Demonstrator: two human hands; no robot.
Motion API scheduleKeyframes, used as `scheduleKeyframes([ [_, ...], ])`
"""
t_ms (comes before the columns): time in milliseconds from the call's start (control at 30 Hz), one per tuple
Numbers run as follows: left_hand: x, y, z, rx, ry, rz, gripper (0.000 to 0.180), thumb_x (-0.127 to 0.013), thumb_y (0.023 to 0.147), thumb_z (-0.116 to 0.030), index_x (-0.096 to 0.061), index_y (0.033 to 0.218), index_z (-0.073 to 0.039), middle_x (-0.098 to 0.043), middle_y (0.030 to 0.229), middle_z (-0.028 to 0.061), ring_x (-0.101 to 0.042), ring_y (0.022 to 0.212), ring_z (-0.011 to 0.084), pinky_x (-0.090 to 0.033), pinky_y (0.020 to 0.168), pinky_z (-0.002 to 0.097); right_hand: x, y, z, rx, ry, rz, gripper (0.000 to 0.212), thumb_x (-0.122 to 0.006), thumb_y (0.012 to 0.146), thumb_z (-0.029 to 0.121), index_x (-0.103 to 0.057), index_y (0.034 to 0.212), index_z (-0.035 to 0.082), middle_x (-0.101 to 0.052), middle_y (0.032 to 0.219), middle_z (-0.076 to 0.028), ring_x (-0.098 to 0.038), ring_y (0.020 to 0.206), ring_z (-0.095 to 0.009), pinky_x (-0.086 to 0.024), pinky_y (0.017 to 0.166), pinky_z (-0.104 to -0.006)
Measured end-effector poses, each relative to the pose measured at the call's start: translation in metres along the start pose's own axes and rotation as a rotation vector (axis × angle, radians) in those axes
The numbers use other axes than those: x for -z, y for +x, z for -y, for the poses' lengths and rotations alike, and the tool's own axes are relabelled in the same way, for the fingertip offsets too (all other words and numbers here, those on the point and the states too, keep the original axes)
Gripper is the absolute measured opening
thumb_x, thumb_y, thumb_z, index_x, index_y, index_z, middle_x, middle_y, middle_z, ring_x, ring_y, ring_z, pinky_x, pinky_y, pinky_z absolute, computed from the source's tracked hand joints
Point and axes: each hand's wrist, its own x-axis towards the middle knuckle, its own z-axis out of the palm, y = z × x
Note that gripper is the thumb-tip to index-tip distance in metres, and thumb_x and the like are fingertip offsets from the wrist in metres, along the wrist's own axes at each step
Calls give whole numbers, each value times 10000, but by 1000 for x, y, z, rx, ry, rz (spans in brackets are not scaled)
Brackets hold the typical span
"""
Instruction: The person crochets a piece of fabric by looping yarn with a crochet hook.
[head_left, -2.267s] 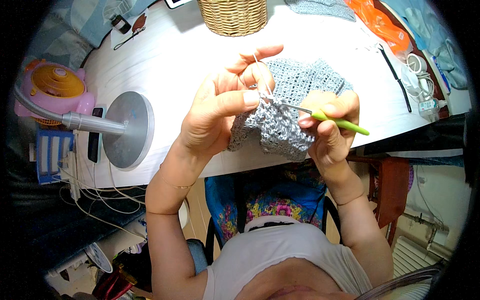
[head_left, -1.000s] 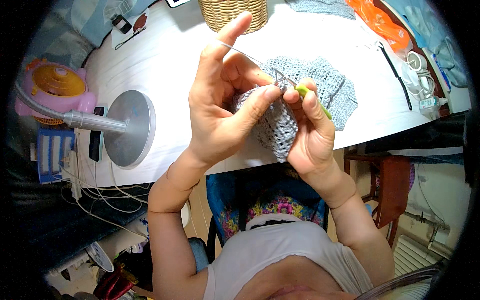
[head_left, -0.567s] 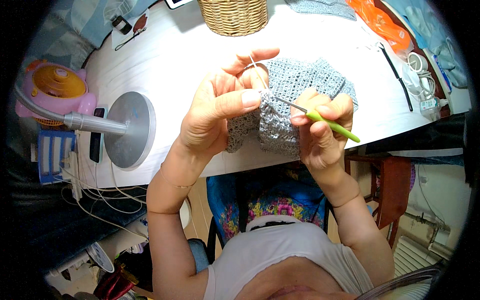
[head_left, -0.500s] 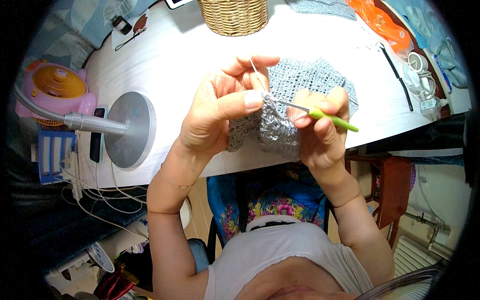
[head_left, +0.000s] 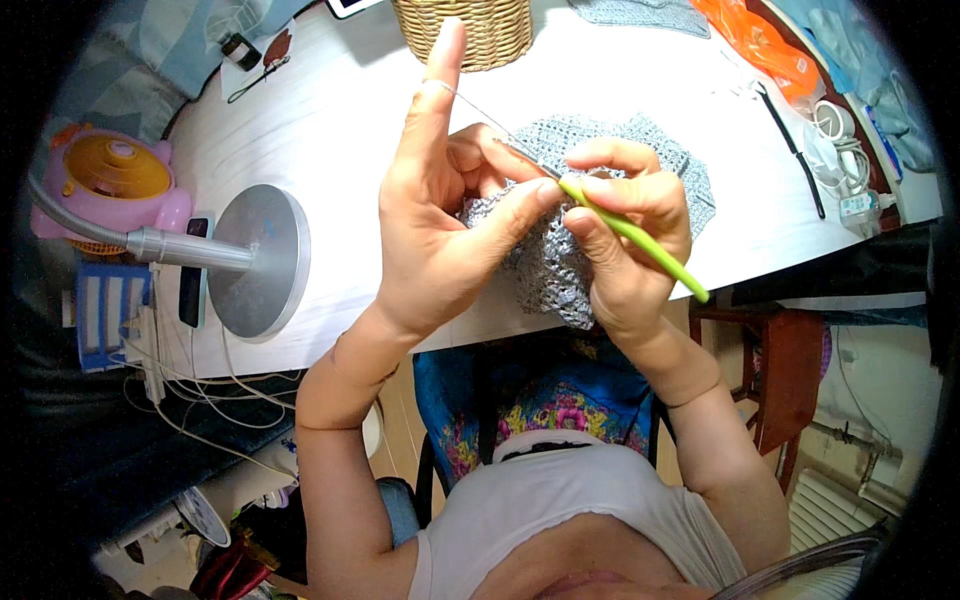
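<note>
My left hand (head_left: 432, 240) pinches the edge of a grey crocheted piece (head_left: 552, 268) between thumb and fingers, its index finger stretched up. From that finger a thin strand of yarn (head_left: 472, 106) slants down to the work. In my right hand (head_left: 645, 225) is a crochet hook with a green handle (head_left: 655, 252), its metal shaft pointing up and left at the left fingers. The shaft meets the work close by the left thumb; the stitch there is too small to make out. Part of the crocheted piece spreads on the table beyond my right hand.
A wicker basket (head_left: 465, 35) stands at the far side of the white table (head_left: 330, 110). To the left is a lamp's round grey base (head_left: 262, 262), with a phone (head_left: 195, 270) beside it. An orange plastic bag (head_left: 760, 50) and a black strap-like strip (head_left: 793, 150) lie right.
My left index finger has risen from bent to upright, drawing the yarn up. The hook has swung steeper, its handle end now lower, and my hands have come closer together.
</note>
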Motion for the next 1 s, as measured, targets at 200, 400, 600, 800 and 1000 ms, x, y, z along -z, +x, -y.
scheduleKeyframes([
  [200, -6, -6, 4, -198, 353, 33, 796, -594, 744, 33, -67, 1340, 29, -585, 974, 143, -579, 811, 124, -486, 657, 202, 3, 5, -9, 206, -114, -19, 196, -588, 794, 69, -451, 920, 9, -552, 1008, -239, -571, 933, -240, -463, 788, -279],
  [400, -2, -1, 5, -157, 130, -15, 691, -568, 752, 28, -163, 1309, 87, -414, 1213, 202, -581, 818, 138, -463, 711, 236, 5, 12, -5, -54, 317, -170, 225, -591, 809, 172, -452, 926, 39, -575, 959, -250, -581, 911, -231, -462, 800, -296],
  [600, 12, 3, -7, -423, 431, -7, 657, -565, 741, 3, -227, 1301, 58, -508, 1114, 166, -570, 771, 100, -366, 892, 365, 9, 27, 24, -348, 623, -31, 265, -551, 822, 251, -441, 955, 50, -584, 957, -188, -574, 936, -248, -493, 805, -345],
  [800, 13, 6, -6, 74, -236, 58, 642, -543, 779, -45, -192, 1311, 36, -546, 765, 33, -494, 728, 71, -381, 675, 177, 12, 33, 22, -444, 650, 81, 230, -523, 846, 264, -425, 930, 74, -596, 913, -149, -586, 877, -185, -495, 771, -289],
  [1000, 17, 7, -1, 194, -395, 59, 625, -545, 781, -61, -211, 1299, 34, -549, 769, 37, -491, 710, 60, -377, 646, 172, 14, 34, 10, -500, 656, 50, 215, -502, 863, 238, -425, 938, 52, -594, 895, -168, -590, 832, -177, -498, 747, -286],
])
